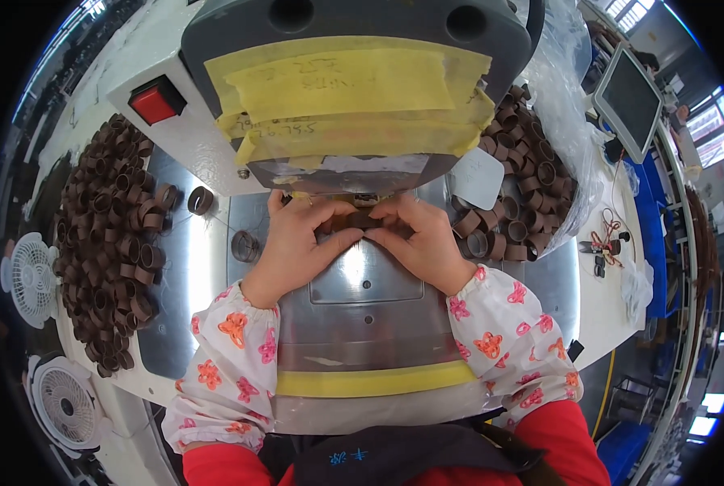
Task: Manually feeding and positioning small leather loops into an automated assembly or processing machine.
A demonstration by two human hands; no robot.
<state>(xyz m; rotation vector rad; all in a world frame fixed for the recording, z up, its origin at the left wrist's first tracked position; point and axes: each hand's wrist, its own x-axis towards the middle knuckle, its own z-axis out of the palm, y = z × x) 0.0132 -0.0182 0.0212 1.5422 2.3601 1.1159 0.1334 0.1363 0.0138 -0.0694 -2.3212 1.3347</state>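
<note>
A small, dark brown curved strip sits under the low edge of a big, grey, rounded machine; the left hand and right hand seem to pinch it, though shadow hides some; flat, shiny grey metal stretches toward the body.

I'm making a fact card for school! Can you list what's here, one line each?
Left hand: pinching a small brown piece
Right hand: pinching the same piece
Grey machine: above the hands, yellow tape on its front
Left pile: many brown rings
Right pile: more brown rings
Red switch: left of the tape
White fans: two, far left
</note>
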